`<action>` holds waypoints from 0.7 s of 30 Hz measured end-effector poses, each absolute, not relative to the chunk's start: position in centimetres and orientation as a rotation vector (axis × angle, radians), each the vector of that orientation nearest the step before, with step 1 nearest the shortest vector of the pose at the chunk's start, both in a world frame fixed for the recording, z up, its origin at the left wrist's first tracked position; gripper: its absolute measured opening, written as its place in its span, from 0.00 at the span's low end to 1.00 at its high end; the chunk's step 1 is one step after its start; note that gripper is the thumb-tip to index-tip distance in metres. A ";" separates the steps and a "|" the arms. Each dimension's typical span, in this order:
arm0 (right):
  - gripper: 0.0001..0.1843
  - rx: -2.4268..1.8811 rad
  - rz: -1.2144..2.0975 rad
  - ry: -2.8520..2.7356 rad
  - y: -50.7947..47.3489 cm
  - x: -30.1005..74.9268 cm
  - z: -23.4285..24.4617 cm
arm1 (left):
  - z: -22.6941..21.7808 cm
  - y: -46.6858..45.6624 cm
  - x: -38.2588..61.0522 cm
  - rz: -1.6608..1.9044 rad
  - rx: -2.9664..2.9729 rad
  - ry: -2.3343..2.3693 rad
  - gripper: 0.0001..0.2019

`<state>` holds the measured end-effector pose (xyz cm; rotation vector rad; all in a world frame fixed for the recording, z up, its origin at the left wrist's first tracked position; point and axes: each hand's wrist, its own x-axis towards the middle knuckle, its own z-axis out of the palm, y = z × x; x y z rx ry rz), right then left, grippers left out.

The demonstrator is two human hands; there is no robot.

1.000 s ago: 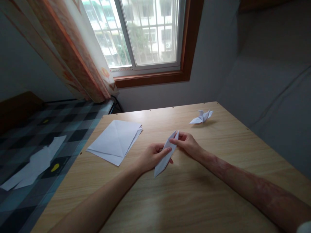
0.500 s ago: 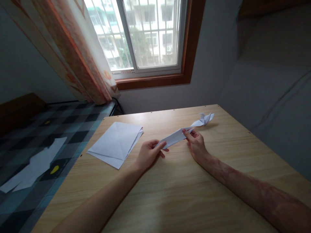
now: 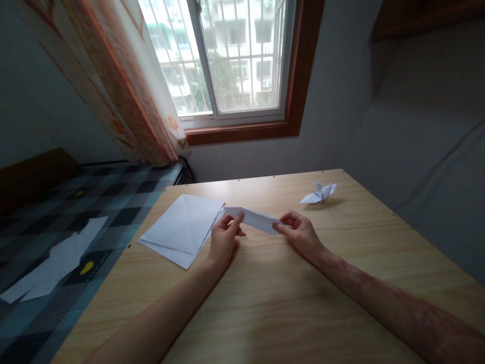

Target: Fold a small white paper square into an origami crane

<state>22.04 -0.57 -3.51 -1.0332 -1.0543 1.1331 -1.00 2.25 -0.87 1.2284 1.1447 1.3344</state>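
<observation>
Between my hands a folded strip of white paper [image 3: 258, 221] is held just above the table, sloping down toward the right. My left hand [image 3: 225, 236] pinches its left end, thumb on top. The right end is gripped by my right hand [image 3: 299, 232] between thumb and fingers. To the left of my left hand lies a stack of white paper sheets [image 3: 184, 225] with diagonal creases. A folded paper bird [image 3: 320, 193] rests on the table beyond my right hand.
The wooden table [image 3: 242, 308] spans the area under my arms. On the left, a bed with a checked cover [image 3: 125, 202] carries loose white paper pieces [image 3: 60, 260]. A curtain [image 3: 125, 86] hangs beside the barred window [image 3: 242, 65].
The paper strip has turned: its left end has gone up and its right end down. My right hand has lowered and moved off from the paper bird. Both hands still hold the strip.
</observation>
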 end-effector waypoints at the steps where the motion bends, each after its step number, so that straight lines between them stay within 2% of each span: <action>1: 0.24 -1.050 1.154 -1.104 -0.7 21.9 -3.5 | -0.7 2.2 -1.0 1.317 1.241 1.142 0.23; 11: 0.23 -0.965 1.361 -1.295 -1.8 21.5 -3.1 | -0.7 1.5 -0.4 1.091 1.358 1.027 0.27; 15: 0.22 -0.987 1.369 -1.276 -1.6 21.6 -3.5 | -1.2 1.7 -0.6 1.049 1.404 1.032 0.26; 21: 0.26 -0.975 1.393 -1.211 -1.2 21.6 -3.8 | -1.4 1.4 -0.5 0.923 1.497 0.961 0.24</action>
